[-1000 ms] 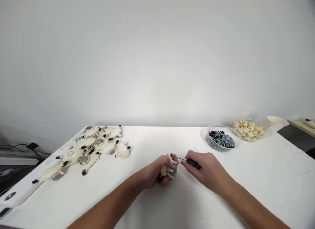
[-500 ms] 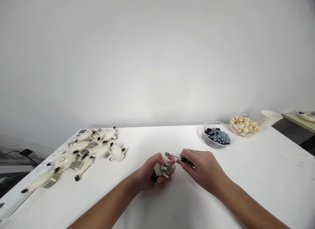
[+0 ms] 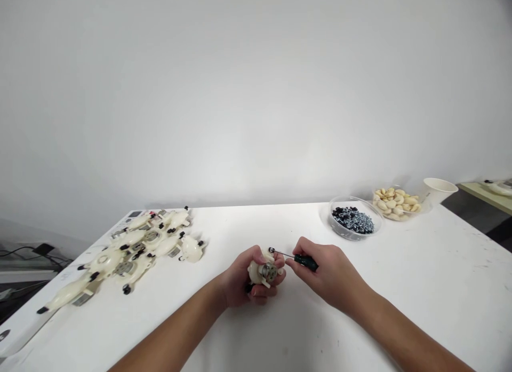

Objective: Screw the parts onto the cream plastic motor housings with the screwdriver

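My left hand (image 3: 240,278) is wrapped round a small cream plastic part with a metal motor (image 3: 264,271), held just above the white table (image 3: 280,329). My right hand (image 3: 326,273) pinches a small screwdriver with a dark green handle (image 3: 306,261). Its thin shaft points left, and the tip meets a small black piece at the top of the cream part, by my left fingers.
A pile of several cream parts with black tips (image 3: 136,249) lies at the far left. At the back right stand a clear bowl of black and silver screws (image 3: 354,221), a bowl of beige pieces (image 3: 396,204) and a white paper cup (image 3: 438,189).
Both hands and the part have shifted slightly left in view and drawn a little closer together; the screwdriver stays against the part.
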{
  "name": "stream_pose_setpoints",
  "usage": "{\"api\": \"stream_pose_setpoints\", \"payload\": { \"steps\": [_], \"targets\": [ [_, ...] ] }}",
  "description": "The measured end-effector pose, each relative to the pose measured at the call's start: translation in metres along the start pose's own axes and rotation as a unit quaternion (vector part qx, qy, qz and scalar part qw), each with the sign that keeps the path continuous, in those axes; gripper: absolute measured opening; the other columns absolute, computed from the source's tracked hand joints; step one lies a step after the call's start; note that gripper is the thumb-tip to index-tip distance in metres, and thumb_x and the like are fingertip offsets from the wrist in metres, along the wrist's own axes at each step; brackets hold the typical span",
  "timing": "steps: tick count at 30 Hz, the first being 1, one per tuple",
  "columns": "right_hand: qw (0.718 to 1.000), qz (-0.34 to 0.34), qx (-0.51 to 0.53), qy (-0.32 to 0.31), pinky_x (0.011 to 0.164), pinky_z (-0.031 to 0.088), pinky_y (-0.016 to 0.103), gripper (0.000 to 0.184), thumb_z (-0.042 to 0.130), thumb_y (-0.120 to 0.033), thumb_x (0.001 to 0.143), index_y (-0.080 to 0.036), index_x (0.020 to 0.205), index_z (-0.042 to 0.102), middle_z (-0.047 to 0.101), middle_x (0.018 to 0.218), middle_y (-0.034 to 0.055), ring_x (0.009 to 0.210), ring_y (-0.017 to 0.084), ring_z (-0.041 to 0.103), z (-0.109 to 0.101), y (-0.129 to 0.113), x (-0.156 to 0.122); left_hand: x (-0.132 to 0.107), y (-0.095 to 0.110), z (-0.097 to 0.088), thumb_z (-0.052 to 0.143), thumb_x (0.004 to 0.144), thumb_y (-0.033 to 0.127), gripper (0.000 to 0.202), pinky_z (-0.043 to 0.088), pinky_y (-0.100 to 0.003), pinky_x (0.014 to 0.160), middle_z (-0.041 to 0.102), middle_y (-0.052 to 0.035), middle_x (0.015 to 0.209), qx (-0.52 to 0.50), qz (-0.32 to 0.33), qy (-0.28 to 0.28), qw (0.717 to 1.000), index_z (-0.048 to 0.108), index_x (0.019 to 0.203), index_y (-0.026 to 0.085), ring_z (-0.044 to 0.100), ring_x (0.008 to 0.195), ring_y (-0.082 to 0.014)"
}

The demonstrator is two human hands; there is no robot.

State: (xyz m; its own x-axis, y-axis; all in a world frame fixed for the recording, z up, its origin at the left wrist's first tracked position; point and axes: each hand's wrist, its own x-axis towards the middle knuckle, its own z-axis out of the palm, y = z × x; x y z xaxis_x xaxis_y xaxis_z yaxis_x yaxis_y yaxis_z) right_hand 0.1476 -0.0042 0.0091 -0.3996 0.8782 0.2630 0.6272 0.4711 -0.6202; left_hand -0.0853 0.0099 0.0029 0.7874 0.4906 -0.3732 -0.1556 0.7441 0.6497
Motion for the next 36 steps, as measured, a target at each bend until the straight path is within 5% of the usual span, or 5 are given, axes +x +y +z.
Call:
{"api": "stream_pose_setpoints", "payload": {
  "steps": [5, 13, 19, 28, 36],
  "targets": [
    [0.999, -0.022, -0.019, -0.015, 0.053, 0.029, 0.025, 0.021, 0.056, -0.037, 0.101, -0.025, 0.085, 0.048, 0.06, 0.065, -0.0044, 0.053, 0.014, 0.046, -0.001, 0.001, -0.001, -0.001, -0.002, 0.001, 0.053, 0.072, 0.036, 0.025, 0.014, -0.022, 0.04, 0.045, 0.0024, 0.073, 0.03, 0.009, 0.017, 0.999, 0.044, 0.091, 0.022, 0.03, 0.042, -0.0075],
    [0.992, -0.064, -0.096, -0.041, 0.054, 0.024, 0.028, 0.019, 0.051, -0.028, 0.102, -0.025, 0.086, 0.04, 0.059, 0.067, -0.0033, 0.052, 0.015, 0.046, -0.001, -0.001, -0.003, -0.002, -0.006, 0.011, 0.05, 0.075, 0.035, 0.024, 0.02, -0.024, 0.045, 0.043, 0.005, 0.062, 0.136, 0.038, 0.139, 0.98, 0.046, 0.093, 0.021, 0.033, 0.043, -0.0091],
    [0.993, -0.066, -0.091, -0.046, 0.054, 0.022, 0.029, 0.02, 0.05, -0.026, 0.101, -0.025, 0.085, 0.037, 0.055, 0.066, -0.0046, 0.052, 0.014, 0.039, -0.003, -0.002, -0.003, 0.0, -0.009, 0.012, 0.048, 0.077, 0.035, 0.021, 0.022, -0.024, 0.044, 0.044, 0.0054, 0.061, 0.191, 0.055, 0.148, 0.969, 0.046, 0.092, 0.02, 0.035, 0.042, -0.0093],
    [0.99, 0.059, 0.093, -0.087, 0.054, 0.029, 0.025, 0.028, 0.058, -0.041, 0.099, -0.024, 0.081, 0.046, 0.051, 0.065, -0.0055, 0.059, 0.013, 0.041, -0.009, -0.004, 0.002, -0.001, -0.011, 0.013, 0.047, 0.079, 0.034, 0.023, 0.025, -0.022, 0.042, 0.044, 0.0054, 0.062, 0.25, 0.072, 0.157, 0.953, 0.047, 0.097, 0.02, 0.037, 0.042, -0.0091],
    [0.939, 0.154, 0.284, -0.118, 0.049, 0.022, 0.025, 0.034, 0.07, -0.043, 0.092, -0.022, 0.078, 0.047, 0.041, 0.062, -0.0081, 0.057, 0.01, 0.032, 0.004, 0.008, 0.009, -0.001, -0.01, 0.012, 0.05, 0.078, 0.031, 0.019, 0.032, -0.021, 0.044, 0.046, 0.0042, 0.069, 0.303, 0.092, 0.173, 0.932, 0.047, 0.093, 0.02, 0.039, 0.048, -0.0088]
  ]
}}
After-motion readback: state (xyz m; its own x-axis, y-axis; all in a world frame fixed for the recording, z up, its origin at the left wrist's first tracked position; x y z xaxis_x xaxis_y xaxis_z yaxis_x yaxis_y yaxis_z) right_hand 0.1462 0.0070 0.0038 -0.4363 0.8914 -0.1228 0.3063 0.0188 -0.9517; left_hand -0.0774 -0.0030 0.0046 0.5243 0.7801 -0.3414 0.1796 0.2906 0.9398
